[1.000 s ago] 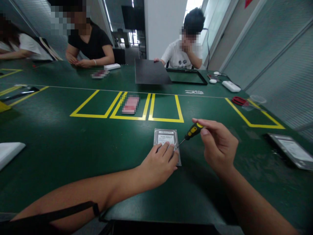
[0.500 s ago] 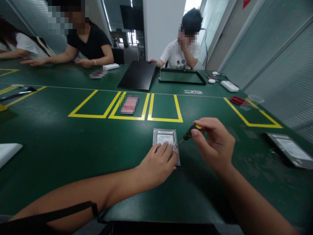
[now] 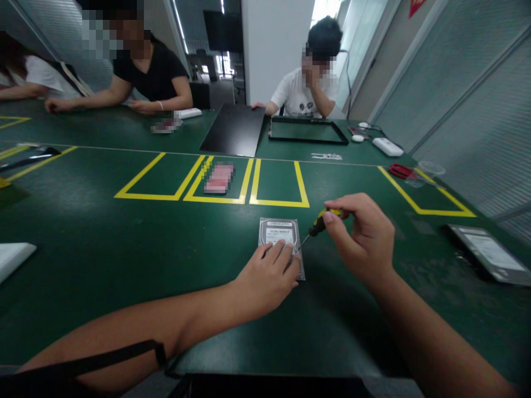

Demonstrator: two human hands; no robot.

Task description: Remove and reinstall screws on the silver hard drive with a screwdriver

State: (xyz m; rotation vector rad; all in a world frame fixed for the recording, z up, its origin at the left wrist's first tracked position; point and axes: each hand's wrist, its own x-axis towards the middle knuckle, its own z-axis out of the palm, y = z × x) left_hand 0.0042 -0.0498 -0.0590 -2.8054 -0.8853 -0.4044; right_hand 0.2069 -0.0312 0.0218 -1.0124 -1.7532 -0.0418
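Note:
A small silver hard drive (image 3: 279, 224) with a white label lies flat on the green table. My left hand (image 3: 269, 279) is laid across its lower half with bent fingers, holding it against the tabletop and covering much of the label. Between the thumb and fingers of my right hand (image 3: 365, 237) is a black and yellow screwdriver (image 3: 317, 225). Its thin shaft slants down and left to the drive's right side, by my left fingertips. Whether the tip sits in a screw is too small to tell.
Another hard drive (image 3: 492, 251) lies at the right. Yellow tape outlines (image 3: 280, 203) mark the table, one around a pink, blurred object (image 3: 219, 178). Beyond are a black panel (image 3: 234, 130), a black frame (image 3: 309, 139) and seated people. A white object (image 3: 14, 258) is at left.
My right hand and the screwdriver handle have risen slightly, and the handle has turned a little in my fingers. My left hand and the drive keep their places.

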